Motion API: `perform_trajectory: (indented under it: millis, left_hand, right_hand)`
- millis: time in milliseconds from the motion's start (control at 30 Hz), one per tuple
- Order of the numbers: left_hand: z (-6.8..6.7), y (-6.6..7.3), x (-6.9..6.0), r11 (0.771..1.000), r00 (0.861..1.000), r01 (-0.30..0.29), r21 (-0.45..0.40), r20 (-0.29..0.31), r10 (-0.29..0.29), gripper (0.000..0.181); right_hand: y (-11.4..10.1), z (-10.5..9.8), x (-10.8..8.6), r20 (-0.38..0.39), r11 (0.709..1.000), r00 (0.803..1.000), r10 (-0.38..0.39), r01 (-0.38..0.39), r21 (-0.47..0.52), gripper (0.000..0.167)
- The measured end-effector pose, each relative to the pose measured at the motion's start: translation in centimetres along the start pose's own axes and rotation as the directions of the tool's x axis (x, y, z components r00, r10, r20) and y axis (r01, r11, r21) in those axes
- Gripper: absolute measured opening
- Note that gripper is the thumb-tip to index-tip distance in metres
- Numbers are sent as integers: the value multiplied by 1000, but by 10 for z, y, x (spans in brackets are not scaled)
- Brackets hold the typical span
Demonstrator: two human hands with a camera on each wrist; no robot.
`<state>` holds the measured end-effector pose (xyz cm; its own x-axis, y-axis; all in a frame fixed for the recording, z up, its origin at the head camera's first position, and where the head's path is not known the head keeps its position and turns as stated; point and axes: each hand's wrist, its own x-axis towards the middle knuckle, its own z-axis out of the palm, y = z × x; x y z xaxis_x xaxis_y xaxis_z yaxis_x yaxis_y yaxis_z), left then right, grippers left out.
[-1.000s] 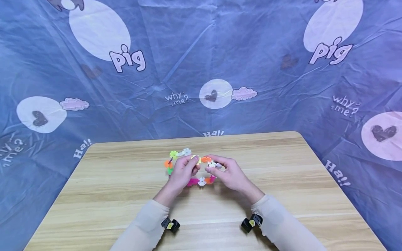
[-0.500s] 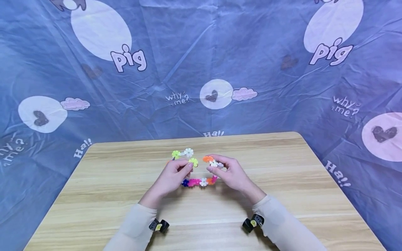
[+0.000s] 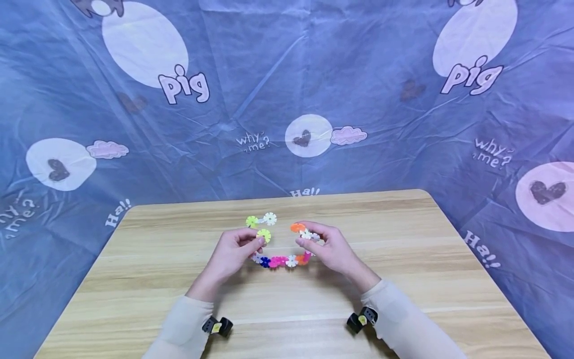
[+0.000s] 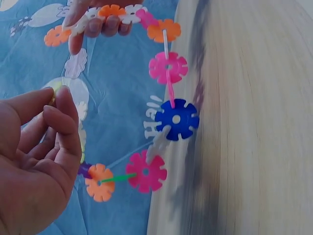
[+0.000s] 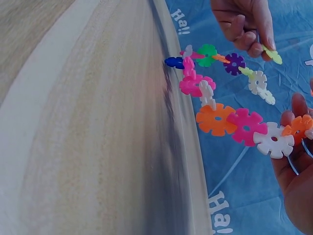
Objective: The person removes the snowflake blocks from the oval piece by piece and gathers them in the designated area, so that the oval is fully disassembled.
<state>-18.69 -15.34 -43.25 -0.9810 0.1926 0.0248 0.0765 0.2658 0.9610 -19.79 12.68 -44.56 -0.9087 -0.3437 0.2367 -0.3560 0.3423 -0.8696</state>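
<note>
My left hand (image 3: 234, 253) pinches a lime-yellow snowflake disc (image 3: 264, 236) between thumb and forefinger. A chain of notched plastic snowflake discs hangs in an open loop, with a blue disc (image 4: 177, 119) and pink discs (image 4: 146, 171) along its lower part. My right hand (image 3: 329, 252) holds the chain near one end, which finishes in an orange disc (image 3: 297, 227). The other end finishes in a white disc (image 3: 270, 218) beside another yellow disc (image 3: 251, 221), beyond my left hand. The pinched disc is apart from the orange end. Fingers hide part of the chain.
The wooden table (image 3: 287, 309) lies below the hands. Behind it hangs a blue printed cloth (image 3: 251, 99). Each wrist carries a small black camera, one on the left (image 3: 218, 326) and one on the right (image 3: 361, 319).
My left hand has moved left with the yellow disc, away from the orange end, opening a gap and uncovering the blue disc. My right hand has stayed nearly still.
</note>
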Motion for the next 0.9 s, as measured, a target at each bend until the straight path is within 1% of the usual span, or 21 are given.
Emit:
perform_trajectory:
  millis: [100, 200, 433, 567, 700, 900]
  left_hand:
    - [-3, -1, -1, 999, 999, 42, -33, -26, -43, 26]
    - [-7, -2, -1, 997, 997, 62, -40, -50, -64, 33]
    - [-17, -1, -3, 998, 994, 59, 38, -97, -55, 35]
    - [-24, -3, -5, 999, 993, 51, 11, -108, -50, 35]
    - [-32, -6, -6, 998, 990, 62, -27, -124, -65, 36]
    - [-42, -11, -7, 996, 982, 88, 0, -167, -87, 36]
  right_hand:
    - [0, 0, -1, -5, 1000, 1000, -1, 1, -4, 49]
    - [0, -1, -1, -9, 1000, 1000, 0, 0, -4, 50]
    - [2, -2, -1, -10, 1000, 1000, -2, 2, -7, 50]
    - [1, -2, -1, -10, 1000, 1000, -5, 5, -7, 50]
    - [1, -3, -1, -9, 1000, 1000, -3, 3, -2, 50]
    - [0, -2, 0, -2, 1000, 1000, -14, 14, 2, 49]
